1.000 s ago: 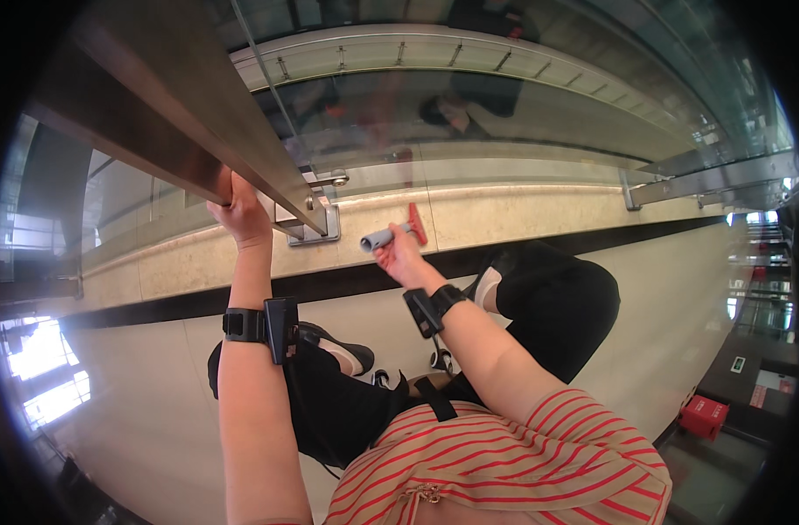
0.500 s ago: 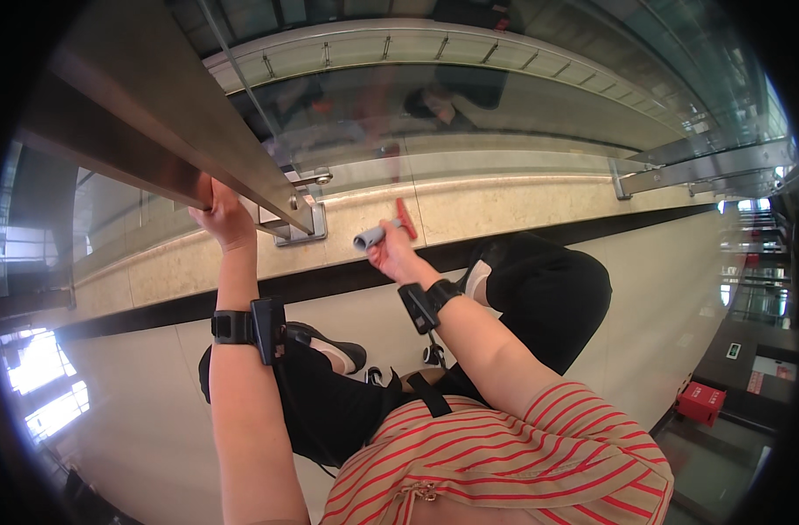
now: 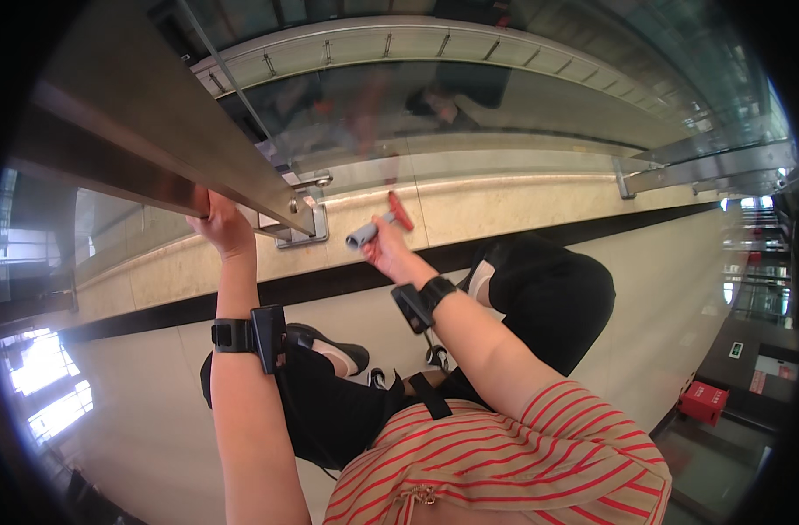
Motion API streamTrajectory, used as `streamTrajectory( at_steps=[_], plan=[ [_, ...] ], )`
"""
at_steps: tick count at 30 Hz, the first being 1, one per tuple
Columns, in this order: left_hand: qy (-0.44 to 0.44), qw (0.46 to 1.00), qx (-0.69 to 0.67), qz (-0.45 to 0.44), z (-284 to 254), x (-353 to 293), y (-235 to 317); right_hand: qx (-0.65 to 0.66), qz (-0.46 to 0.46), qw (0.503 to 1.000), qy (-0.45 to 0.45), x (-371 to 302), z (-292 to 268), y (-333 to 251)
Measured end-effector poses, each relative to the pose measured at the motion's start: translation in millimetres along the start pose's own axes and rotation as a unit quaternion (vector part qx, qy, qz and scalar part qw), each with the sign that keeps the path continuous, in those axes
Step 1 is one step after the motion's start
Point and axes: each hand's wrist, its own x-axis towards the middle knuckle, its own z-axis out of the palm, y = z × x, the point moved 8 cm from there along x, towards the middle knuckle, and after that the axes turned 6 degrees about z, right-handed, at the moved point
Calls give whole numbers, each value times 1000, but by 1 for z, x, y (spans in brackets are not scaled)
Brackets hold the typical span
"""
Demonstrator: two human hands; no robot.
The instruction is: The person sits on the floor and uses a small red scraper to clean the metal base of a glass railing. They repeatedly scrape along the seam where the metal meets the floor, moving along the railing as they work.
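Note:
My left hand (image 3: pixel 223 229) is closed around the edge of a flat brushed-metal railing post (image 3: pixel 111 157), its fingertips hidden behind the metal. My right hand (image 3: pixel 387 248) grips a small squeegee (image 3: pixel 362 236) by its thick grey handle. The squeegee's red head points away from me, over the beige stone ledge and close to the glass panel (image 3: pixel 364 114). Whether the blade touches the glass or the ledge, I cannot tell. A faint red reflection shows in the pane just beyond it.
The post stands on a metal foot plate (image 3: pixel 305 238) on the stone ledge (image 3: pixel 495 199). A black strip (image 3: pixel 338 273) borders the tiled floor (image 3: pixel 539 350). Another metal post (image 3: pixel 625 179) stands to the right. A red box (image 3: pixel 704 402) sits at the far right.
My right hand and the squeegee have shifted slightly left, and the red head has turned and moved a little away from me. My left hand stays on the post.

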Motion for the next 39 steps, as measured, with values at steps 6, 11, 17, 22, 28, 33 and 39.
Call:
streamTrajectory(
  at_steps=[6,11,17,22,28,33,39],
  plan=[
    [21,999,33,25,1,1,-1,-25,22,999,-35,0,1,-5],
    [6,999,33,1,0,1,-1,-2,-95,995,-35,-5,-1,-26],
    [10,998,41,36,2,3,4,-119,-21,993,3,-17,-26,-12],
    [7,1000,20,3,2,3,0,-152,-124,980,24,-27,-43,-15],
    [-22,988,137,61,2,4,8,-154,-63,984,60,-40,-52,30],
    [-9,993,108,35,0,5,0,-31,-91,995,-20,-30,-18,1],
    [-2,999,34,38,0,2,-3,20,97,995,-15,-18,-5,37]
  ],
)
